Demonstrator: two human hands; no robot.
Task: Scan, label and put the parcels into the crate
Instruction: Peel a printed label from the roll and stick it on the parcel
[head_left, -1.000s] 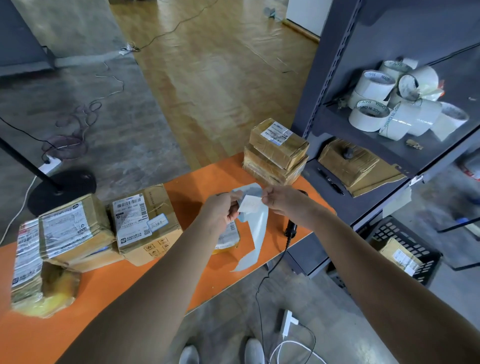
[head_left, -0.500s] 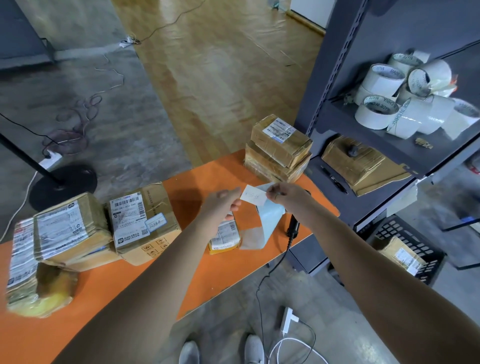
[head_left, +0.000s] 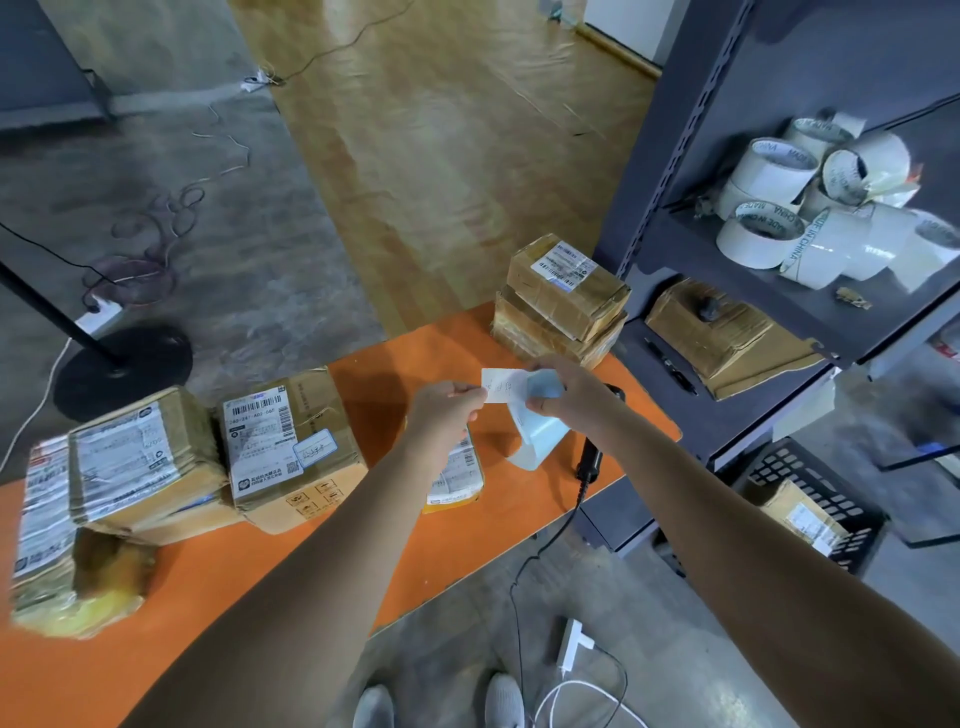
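Above the orange table (head_left: 395, 374), my left hand (head_left: 447, 415) pinches the left edge of a small white label (head_left: 501, 385). My right hand (head_left: 566, 395) grips the pale blue backing sheet (head_left: 540, 436), which hangs down from it. The label is mostly off the sheet. Under my left forearm lies a small yellow parcel (head_left: 457, 478) with a printed label. A black scanner (head_left: 592, 452) lies by the table's right edge, partly hidden by my right arm. The black crate (head_left: 831, 499) on the floor to the right holds one brown parcel (head_left: 800, 514).
Two stacked brown parcels (head_left: 563, 301) sit at the table's far right corner. Several taped boxes (head_left: 291, 447) crowd the left end. A dark metal shelf (head_left: 737, 322) on the right carries tape rolls (head_left: 815, 218) and flattened cardboard. Cables and a power strip (head_left: 571, 644) lie on the floor.
The label has come further off the backing sheet as my hands pulled apart. Both hands shifted slightly right and up over the table.
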